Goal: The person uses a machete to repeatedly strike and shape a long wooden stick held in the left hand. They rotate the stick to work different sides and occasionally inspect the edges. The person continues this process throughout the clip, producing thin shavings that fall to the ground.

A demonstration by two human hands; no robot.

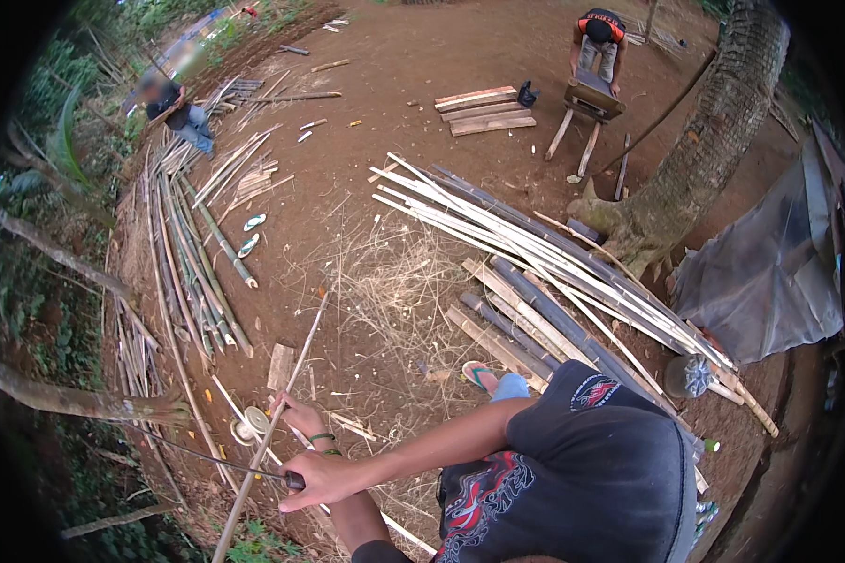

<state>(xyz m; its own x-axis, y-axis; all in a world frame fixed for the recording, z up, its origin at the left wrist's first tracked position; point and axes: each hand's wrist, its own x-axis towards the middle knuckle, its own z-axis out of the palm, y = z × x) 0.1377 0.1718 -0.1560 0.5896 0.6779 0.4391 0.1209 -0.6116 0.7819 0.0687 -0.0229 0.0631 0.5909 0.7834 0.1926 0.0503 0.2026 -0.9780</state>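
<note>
My left hand, with two thin green bands at its wrist, is closed around a long, slim bamboo strip. The strip runs slantwise past both hands to the lower edge. In my right hand is the dark handle of a long knife. Its narrow blade points left and crosses the strip just below the left hand; whether the two touch I cannot tell. My right forearm passes over the left one. A pale, round, spool-like thing lies on the ground beside the left hand.
Bamboo poles lie at left, pale split strips and dark bamboo pieces at right. Flip-flops and shavings dot the ground. One person sits far left; another bends over a wooden stand near a tree.
</note>
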